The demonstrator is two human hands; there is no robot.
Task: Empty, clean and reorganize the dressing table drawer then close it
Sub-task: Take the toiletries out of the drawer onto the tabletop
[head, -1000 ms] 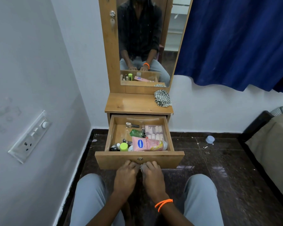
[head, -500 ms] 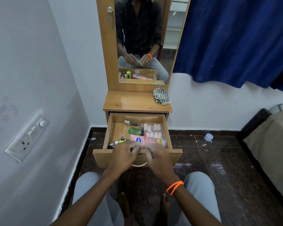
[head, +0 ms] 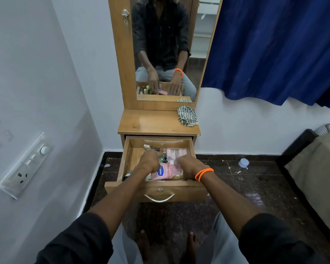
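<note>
Hands over glossy pink tube point(head: 168, 173)

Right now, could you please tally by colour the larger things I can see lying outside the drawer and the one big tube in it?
Pink: 1, the lotion tube in the drawer
Striped grey and white: 1, the cloth on the dresser top
Pale blue: 1, the cap on the floor
Total: 3
The small bottles under the hands are too hidden to count.
</note>
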